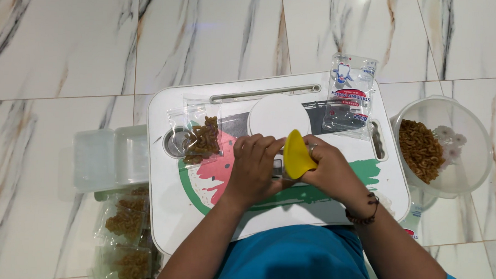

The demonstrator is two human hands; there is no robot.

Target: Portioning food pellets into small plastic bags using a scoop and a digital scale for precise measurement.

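Presently, your white lap tray [174, 219] sits over your knees on the marble floor [59, 39]. Off its right edge stands a clear bowl [466, 180] of brown snack pieces; a stack of filled bags [125, 223] lies at the left. On the tray, a half-filled clear bag [196, 136] rests left of your hands. Your right hand [332, 170] grips a yellow scoop [297, 155]; your left hand [253, 164] is curled beside it, pinching a small clear bag [278, 168], mostly hidden.

Yellow scoop [297, 155] upright over tray.
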